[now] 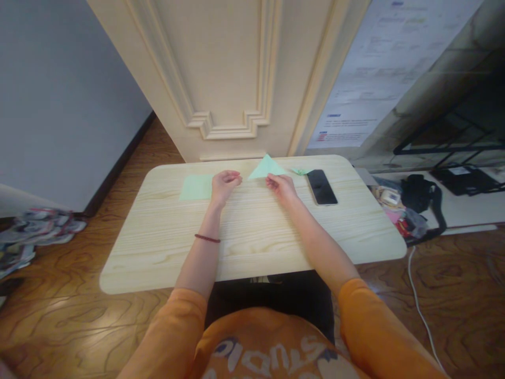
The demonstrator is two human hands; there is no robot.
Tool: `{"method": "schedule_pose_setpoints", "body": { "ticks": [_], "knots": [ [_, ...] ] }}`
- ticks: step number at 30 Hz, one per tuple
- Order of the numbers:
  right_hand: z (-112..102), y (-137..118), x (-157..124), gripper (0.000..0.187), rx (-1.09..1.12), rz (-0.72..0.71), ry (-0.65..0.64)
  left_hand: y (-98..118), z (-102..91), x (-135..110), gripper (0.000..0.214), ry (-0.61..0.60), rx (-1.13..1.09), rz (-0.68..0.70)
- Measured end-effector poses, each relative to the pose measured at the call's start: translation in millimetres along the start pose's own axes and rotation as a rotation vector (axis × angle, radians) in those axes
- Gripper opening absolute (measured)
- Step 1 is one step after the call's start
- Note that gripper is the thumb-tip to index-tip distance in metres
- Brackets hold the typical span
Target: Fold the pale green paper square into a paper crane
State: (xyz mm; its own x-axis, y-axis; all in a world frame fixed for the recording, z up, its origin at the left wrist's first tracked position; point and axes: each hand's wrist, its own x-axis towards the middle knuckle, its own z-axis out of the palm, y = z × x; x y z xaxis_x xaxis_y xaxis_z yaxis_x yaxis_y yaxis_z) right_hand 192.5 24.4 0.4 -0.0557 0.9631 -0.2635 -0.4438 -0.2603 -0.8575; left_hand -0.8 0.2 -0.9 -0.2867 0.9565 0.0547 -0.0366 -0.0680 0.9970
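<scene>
A cream panelled door (221, 68) is rising straight ahead, with a pale grey wall (59, 95) standing to the left and a printed white poster (386, 79) hanging to the right. A brown wood-patterned floor (79, 284) is spreading beneath everything, and a rumpled pile of patterned cloth (31, 237) is lying on it at the left edge. On the right, a heap of mixed belongings with a black strap (414, 205) is sitting beyond the table, and a thin white cable (418, 316) is trailing across the floor.

A rounded pale pine-grain table (165, 247) is filling the middle of the view, and a person in an orange printed sweatshirt with long sleeves (374, 321) is leaning over it. A black smartphone (322, 187) is lying near the far edge. The left hand (225, 187) is half curled, fingers drawn in, just beside a square pale green paper sheet (196, 187), and whether it is pinching anything cannot be told. The right hand (281, 189) is reaching to the near edge of a pale green paper triangle (266, 168), its grip unclear. A small folded green paper scrap (300, 171) is resting just beyond it. A thin dark red bracelet (207, 238) is circling the left wrist.
</scene>
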Motion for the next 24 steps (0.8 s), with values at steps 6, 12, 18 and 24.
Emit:
{"method": "schedule_pose_setpoints", "body": {
  "ticks": [6, 12, 18, 24],
  "knots": [
    [-2.1, 3.7, 0.7, 0.021, -0.090, -0.025, -0.130, -2.1, 9.4, -1.0, 0.039, -0.055, -0.149, -0.085],
    [-4.9, 8.4, 3.1, 0.027, -0.168, -0.068, -0.235, -2.5, 24.2, -8.1, 0.046, -0.177, -0.277, -0.198],
    [-6.3, 7.4, 3.4, 0.033, -0.176, -0.065, -0.263, -1.4, 22.6, -9.6, 0.046, -0.239, -0.318, -0.226],
    [-6.8, 4.9, 1.5, 0.033, -0.164, -0.053, -0.293, -6.6, 21.5, -8.3, 0.039, -0.300, -0.362, -0.253]
  ]
}}
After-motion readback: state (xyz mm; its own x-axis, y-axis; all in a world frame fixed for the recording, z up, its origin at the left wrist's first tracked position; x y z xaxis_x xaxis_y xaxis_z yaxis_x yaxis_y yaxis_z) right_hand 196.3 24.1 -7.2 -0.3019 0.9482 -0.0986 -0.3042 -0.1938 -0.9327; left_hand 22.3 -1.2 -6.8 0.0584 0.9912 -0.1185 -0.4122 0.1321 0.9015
